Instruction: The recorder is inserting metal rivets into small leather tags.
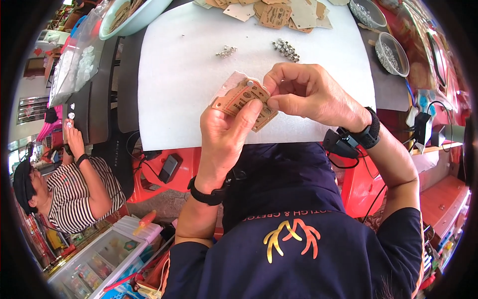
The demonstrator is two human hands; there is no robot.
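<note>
My left hand (pixel 223 132) grips a brown printed cardboard tag (pixel 232 102), thumb across its face; a paler layer shows behind its upper edge. A round silver stud (pixel 250 83) sits near the tag's top corner. At the tag's right edge my right hand (pixel 313 94) is closed, with thumb and forefinger pinched together. Whatever lies between those fingertips is hidden. Just beyond the hands, two small heaps of metal studs rest on the white table sheet (pixel 169 99): a larger heap (pixel 286 51) and a smaller heap (pixel 226 51).
A loose pile of brown and pale tags (pixel 276 17) lies at the far edge. Two clear bowls of small silver pieces, one the nearer bowl (pixel 393 55), stand at right. A pale basin (pixel 130 22) is at far left. Another person (pixel 79 189) sits at left beside a plastic bag (pixel 79 67).
</note>
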